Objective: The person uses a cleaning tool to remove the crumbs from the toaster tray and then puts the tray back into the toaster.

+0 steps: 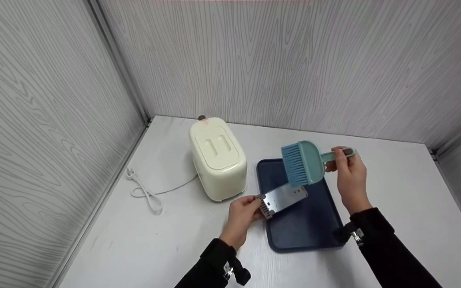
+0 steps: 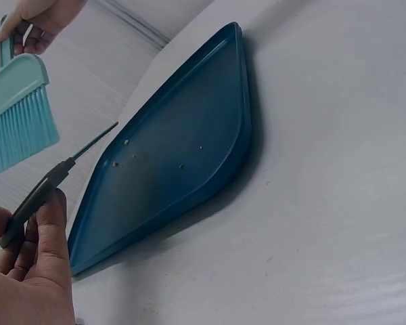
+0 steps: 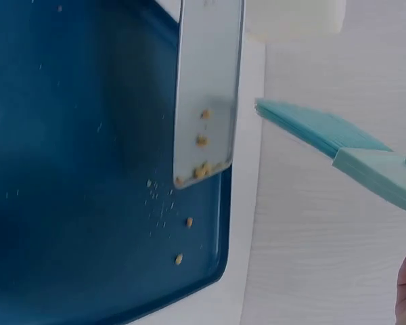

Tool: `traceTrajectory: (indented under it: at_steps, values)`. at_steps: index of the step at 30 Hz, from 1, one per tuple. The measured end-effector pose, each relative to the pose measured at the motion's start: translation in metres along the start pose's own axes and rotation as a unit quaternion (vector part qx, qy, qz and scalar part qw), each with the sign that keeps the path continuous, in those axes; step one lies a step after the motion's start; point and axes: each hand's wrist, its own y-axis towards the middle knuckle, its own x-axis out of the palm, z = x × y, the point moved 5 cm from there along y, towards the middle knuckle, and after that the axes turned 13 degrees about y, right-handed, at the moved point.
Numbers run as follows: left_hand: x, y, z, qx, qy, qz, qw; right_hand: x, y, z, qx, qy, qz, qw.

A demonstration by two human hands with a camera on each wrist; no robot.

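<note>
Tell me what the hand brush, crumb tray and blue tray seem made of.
Hand brush: likely matte plastic, its head evenly coloured, with straight, synthetic-looking bristles. Crumb tray: probably thin sheet metal, its smooth silver-grey face catching light. Blue tray: perhaps low-sheen plastic, with rounded corners and raised rim; coated metal is possible.

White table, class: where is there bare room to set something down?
Free: the table right of the right hand; also, small specks aside, between the power cord and left sleeve. Crowded: the tray, its far half overlapped by the hand-held brush and metal plate.
</note>
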Motion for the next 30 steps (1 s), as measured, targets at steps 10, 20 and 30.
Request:
traceTrajectory:
  at_steps: [10,20,30]
  values:
    - [-0.005,-0.001,-0.001,-0.018,0.020,-0.005,0.9996,0.033,-0.018,-0.002,0.049,0.120,-0.052,0.990]
    - [-0.003,-0.004,0.002,-0.013,0.013,-0.002,0.9998,0.049,-0.027,0.009,0.094,0.123,-0.092,0.984]
    - [-0.001,-0.003,0.004,-0.011,0.012,0.001,0.9999,0.048,-0.025,0.020,0.100,0.093,-0.107,0.985]
